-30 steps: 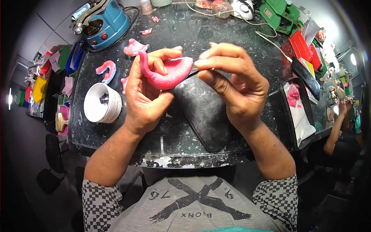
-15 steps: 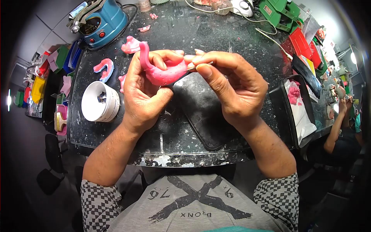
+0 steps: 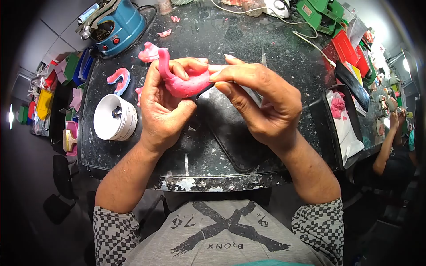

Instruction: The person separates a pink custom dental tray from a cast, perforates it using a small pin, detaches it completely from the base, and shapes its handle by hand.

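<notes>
One pink tray [image 3: 188,88] above the worktop [image 3: 248,37], upper centre of the frame.
The left hand [image 3: 163,117] grips it, fingers curled; the right hand [image 3: 284,105] has fingertips at its right edge, any grip hidden.

Your left hand [image 3: 165,106] hid part of pink tray [image 3: 188,87]. Whatever your right hand [image 3: 271,104] pinched, if anything, was too small to tell. Top edge cut off blue machine [image 3: 123,27]. White tub's [image 3: 128,126] print looked unreadable. Far-right person [image 3: 384,153] was partly lost in shadow.
</notes>
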A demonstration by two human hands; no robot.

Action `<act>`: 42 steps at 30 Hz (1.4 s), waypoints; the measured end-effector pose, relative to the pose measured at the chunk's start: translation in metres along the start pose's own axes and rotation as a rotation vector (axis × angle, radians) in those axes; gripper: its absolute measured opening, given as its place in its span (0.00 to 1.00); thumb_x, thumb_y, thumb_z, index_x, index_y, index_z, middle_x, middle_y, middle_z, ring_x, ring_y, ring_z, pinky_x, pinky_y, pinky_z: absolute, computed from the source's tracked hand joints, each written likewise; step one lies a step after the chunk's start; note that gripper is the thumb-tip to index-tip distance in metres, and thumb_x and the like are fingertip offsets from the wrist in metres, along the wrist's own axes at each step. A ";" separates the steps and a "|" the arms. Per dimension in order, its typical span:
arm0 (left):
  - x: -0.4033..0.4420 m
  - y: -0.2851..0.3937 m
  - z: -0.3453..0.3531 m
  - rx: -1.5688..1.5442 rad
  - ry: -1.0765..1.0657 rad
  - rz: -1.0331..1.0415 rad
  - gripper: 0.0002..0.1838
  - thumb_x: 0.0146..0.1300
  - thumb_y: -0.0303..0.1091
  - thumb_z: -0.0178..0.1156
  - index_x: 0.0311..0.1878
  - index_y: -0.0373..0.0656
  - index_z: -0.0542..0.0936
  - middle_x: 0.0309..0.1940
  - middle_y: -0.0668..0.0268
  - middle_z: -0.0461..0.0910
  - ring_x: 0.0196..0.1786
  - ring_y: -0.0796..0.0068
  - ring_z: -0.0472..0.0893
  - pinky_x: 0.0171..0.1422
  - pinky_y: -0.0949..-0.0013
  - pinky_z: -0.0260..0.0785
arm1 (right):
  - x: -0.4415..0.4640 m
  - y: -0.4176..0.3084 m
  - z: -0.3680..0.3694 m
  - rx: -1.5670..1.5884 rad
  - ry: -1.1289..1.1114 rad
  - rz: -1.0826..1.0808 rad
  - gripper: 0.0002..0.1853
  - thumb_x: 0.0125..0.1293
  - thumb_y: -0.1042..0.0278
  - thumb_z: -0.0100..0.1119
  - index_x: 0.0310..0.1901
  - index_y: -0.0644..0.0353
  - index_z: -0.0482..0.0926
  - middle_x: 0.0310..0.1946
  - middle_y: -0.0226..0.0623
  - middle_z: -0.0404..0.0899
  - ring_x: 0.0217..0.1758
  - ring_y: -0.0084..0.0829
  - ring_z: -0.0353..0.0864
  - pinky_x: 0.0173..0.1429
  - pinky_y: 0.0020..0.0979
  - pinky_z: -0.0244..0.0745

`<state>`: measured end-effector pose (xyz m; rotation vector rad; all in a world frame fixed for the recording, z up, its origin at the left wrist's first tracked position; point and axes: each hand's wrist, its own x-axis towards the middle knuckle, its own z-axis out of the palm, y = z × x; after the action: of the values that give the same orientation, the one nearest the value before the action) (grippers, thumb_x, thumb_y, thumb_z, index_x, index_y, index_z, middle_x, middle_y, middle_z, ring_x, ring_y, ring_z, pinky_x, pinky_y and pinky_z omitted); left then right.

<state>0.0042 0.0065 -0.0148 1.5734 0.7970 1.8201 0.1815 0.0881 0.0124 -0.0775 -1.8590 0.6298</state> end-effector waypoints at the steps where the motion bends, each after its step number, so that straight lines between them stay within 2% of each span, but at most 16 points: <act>1: 0.001 0.001 0.000 -0.025 0.024 -0.011 0.27 0.47 0.11 0.50 0.53 0.38 0.67 0.55 0.49 0.75 0.68 0.54 0.73 0.77 0.51 0.59 | -0.001 0.000 0.002 -0.003 0.003 0.000 0.08 0.62 0.78 0.70 0.43 0.63 0.86 0.40 0.39 0.88 0.44 0.33 0.89 0.58 0.38 0.82; 3: 0.002 0.005 -0.001 -0.001 0.051 -0.021 0.24 0.48 0.11 0.50 0.51 0.37 0.67 0.55 0.48 0.75 0.68 0.54 0.73 0.78 0.51 0.58 | -0.003 0.001 0.007 0.217 0.182 0.025 0.08 0.62 0.78 0.69 0.43 0.64 0.85 0.40 0.39 0.87 0.43 0.33 0.88 0.55 0.35 0.82; 8: 0.004 0.005 -0.002 -0.023 0.059 0.006 0.23 0.47 0.11 0.50 0.48 0.38 0.66 0.55 0.48 0.75 0.69 0.53 0.72 0.78 0.51 0.57 | -0.005 0.001 0.006 0.203 0.166 0.088 0.08 0.63 0.78 0.69 0.43 0.65 0.84 0.40 0.40 0.87 0.43 0.31 0.87 0.50 0.30 0.81; 11: 0.002 0.005 -0.005 0.062 -0.005 0.017 0.21 0.51 0.16 0.55 0.48 0.43 0.65 0.55 0.50 0.74 0.71 0.49 0.70 0.80 0.47 0.52 | -0.007 -0.002 0.008 0.223 0.179 0.154 0.08 0.63 0.78 0.70 0.43 0.65 0.85 0.40 0.41 0.87 0.43 0.30 0.88 0.51 0.30 0.81; 14: 0.002 0.006 -0.002 0.057 0.030 -0.010 0.22 0.50 0.15 0.53 0.48 0.43 0.66 0.55 0.50 0.74 0.71 0.50 0.70 0.80 0.47 0.51 | -0.006 -0.002 0.008 0.212 0.178 0.123 0.08 0.62 0.77 0.70 0.43 0.64 0.85 0.40 0.39 0.88 0.43 0.30 0.88 0.55 0.33 0.81; 16: 0.003 0.007 -0.001 0.066 0.029 0.021 0.23 0.45 0.11 0.51 0.47 0.41 0.66 0.55 0.51 0.76 0.69 0.53 0.72 0.78 0.50 0.57 | -0.005 -0.002 0.007 0.124 0.141 0.087 0.08 0.63 0.75 0.70 0.43 0.62 0.86 0.40 0.35 0.89 0.43 0.30 0.89 0.60 0.38 0.80; 19: 0.004 0.008 -0.001 0.052 0.009 0.027 0.24 0.45 0.10 0.51 0.46 0.42 0.66 0.55 0.51 0.76 0.69 0.53 0.72 0.78 0.50 0.58 | -0.005 -0.002 0.007 0.127 0.152 0.109 0.08 0.63 0.75 0.70 0.43 0.61 0.87 0.40 0.32 0.89 0.42 0.30 0.90 0.64 0.43 0.78; 26: 0.004 0.008 0.000 0.039 0.022 0.020 0.24 0.44 0.10 0.50 0.46 0.42 0.66 0.54 0.52 0.76 0.69 0.52 0.71 0.77 0.49 0.58 | -0.006 -0.002 0.005 0.128 0.135 0.129 0.07 0.63 0.73 0.70 0.43 0.60 0.87 0.39 0.32 0.89 0.43 0.29 0.90 0.66 0.44 0.76; 35: 0.004 0.008 -0.001 0.066 0.007 0.032 0.24 0.43 0.09 0.51 0.45 0.42 0.66 0.54 0.53 0.75 0.69 0.52 0.71 0.77 0.49 0.59 | -0.005 -0.004 0.003 0.126 0.124 0.169 0.06 0.65 0.72 0.69 0.43 0.59 0.87 0.39 0.31 0.89 0.44 0.28 0.89 0.69 0.50 0.71; 37: 0.004 0.007 -0.001 0.070 -0.001 0.045 0.24 0.43 0.10 0.51 0.45 0.42 0.66 0.54 0.52 0.75 0.69 0.52 0.71 0.77 0.49 0.59 | -0.003 -0.006 -0.002 0.087 0.019 0.144 0.07 0.68 0.78 0.64 0.46 0.66 0.84 0.41 0.39 0.89 0.50 0.32 0.88 0.74 0.53 0.64; 38: 0.004 0.006 -0.002 0.071 -0.001 0.045 0.24 0.43 0.10 0.51 0.45 0.42 0.66 0.54 0.52 0.75 0.69 0.52 0.71 0.77 0.49 0.59 | -0.004 -0.005 -0.001 0.087 0.019 0.144 0.07 0.68 0.78 0.64 0.46 0.66 0.84 0.41 0.39 0.89 0.50 0.32 0.88 0.74 0.53 0.64; 40: 0.004 0.006 -0.002 0.100 -0.008 0.057 0.24 0.43 0.10 0.51 0.45 0.42 0.66 0.54 0.52 0.75 0.69 0.52 0.71 0.76 0.49 0.59 | -0.005 -0.002 0.001 0.059 0.071 0.128 0.06 0.65 0.71 0.69 0.43 0.58 0.88 0.39 0.31 0.89 0.43 0.28 0.89 0.70 0.51 0.69; 42: 0.002 0.005 0.000 0.085 0.007 0.044 0.24 0.43 0.10 0.51 0.45 0.42 0.66 0.54 0.52 0.75 0.69 0.52 0.71 0.76 0.49 0.59 | -0.005 -0.001 0.000 0.041 0.051 0.102 0.06 0.65 0.71 0.69 0.43 0.57 0.88 0.39 0.31 0.89 0.44 0.27 0.89 0.70 0.51 0.69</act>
<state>0.0033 0.0052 -0.0096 1.6513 0.8595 1.8457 0.1836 0.0856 0.0090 -0.1608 -1.8011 0.7300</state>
